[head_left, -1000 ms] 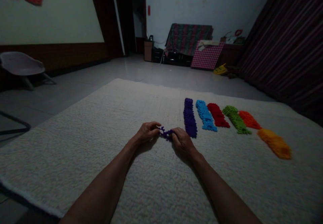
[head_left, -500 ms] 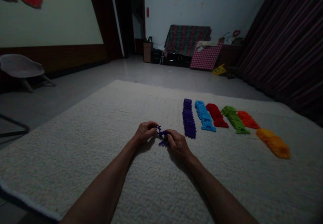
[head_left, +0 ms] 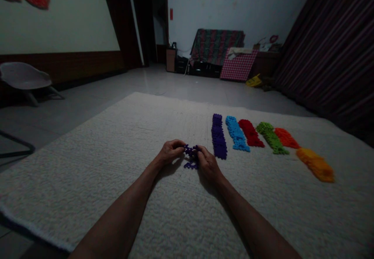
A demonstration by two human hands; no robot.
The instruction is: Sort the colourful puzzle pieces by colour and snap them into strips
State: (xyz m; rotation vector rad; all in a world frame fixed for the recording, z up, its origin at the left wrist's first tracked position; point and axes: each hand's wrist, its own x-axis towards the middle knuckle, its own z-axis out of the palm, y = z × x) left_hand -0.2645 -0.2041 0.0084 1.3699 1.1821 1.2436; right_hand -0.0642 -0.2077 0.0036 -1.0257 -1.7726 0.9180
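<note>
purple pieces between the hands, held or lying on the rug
Held: the left hand and right hand pinch the purple pieces above the rug; a loose piece lies beneath.

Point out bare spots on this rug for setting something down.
Bare rug runs left of the left hand to the rug's edge, and beyond both hands to the far edge. Right of the right hand, nearer than the orange strip, is bare too. Crowded: the purple pieces in the fingers, and the row from the purple strip to the orange one.
</note>
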